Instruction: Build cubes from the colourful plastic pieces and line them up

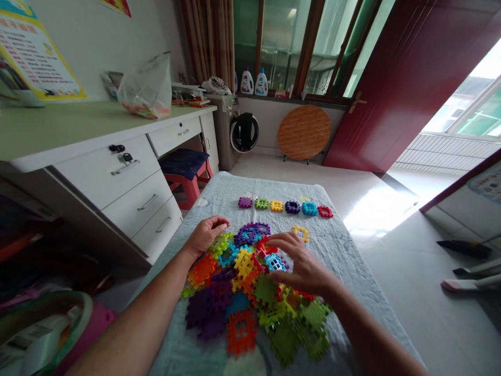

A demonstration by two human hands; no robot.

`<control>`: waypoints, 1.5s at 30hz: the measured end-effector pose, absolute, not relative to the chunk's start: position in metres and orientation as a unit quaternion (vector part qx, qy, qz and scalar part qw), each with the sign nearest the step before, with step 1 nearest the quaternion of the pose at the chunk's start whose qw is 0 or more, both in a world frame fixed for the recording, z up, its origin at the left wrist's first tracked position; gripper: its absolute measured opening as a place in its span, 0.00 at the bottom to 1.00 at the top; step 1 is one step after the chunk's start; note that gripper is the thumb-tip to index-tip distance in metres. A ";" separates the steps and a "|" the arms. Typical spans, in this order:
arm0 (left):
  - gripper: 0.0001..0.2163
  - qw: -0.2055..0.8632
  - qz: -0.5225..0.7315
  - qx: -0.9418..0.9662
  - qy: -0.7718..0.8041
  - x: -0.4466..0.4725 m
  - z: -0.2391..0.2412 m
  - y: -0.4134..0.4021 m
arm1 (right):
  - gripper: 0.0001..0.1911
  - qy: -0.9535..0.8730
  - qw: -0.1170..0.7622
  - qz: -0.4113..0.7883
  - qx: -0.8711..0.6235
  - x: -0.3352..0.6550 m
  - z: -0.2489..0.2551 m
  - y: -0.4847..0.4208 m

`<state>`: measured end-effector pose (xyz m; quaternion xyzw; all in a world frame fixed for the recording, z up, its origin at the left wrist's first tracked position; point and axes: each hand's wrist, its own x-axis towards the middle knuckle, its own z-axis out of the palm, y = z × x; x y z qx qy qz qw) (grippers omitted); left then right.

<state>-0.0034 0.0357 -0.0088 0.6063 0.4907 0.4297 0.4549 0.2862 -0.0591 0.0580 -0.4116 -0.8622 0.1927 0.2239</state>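
Note:
A heap of plastic interlocking building tiles (243,263), in purple, orange, yellow, green, blue and red, covers the near middle of the cloth-covered table (176,334). My left hand (205,236) is at the heap's far left edge, by a lime-green tile (221,243); its fingers are curled together and nothing shows in them. Over the right side of the heap, my right hand (303,261) has thumb and fingers apart around a light-blue window tile (275,262), which seems to lie in the heap. One yellow window tile (300,233) sits just beyond that hand.
Across the table's far part runs a row of several pieces, from a purple one (245,202) to a red one (325,211). A white desk (105,167) and a red stool (190,183) stand left. A pink basket (88,329) is at lower left.

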 end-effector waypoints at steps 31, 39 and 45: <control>0.16 0.456 0.405 0.614 0.500 -0.005 -0.011 0.036 | 0.08 -0.852 0.221 0.109 -0.462 0.301 0.057 -0.063; 0.17 0.462 0.411 0.607 0.499 -0.004 -0.009 0.035 | 0.20 -0.886 0.149 0.208 -0.387 0.277 0.059 -0.078; 0.16 0.463 0.405 0.610 0.500 -0.005 -0.009 0.036 | 0.10 -0.862 0.206 0.277 -0.371 0.281 0.053 -0.072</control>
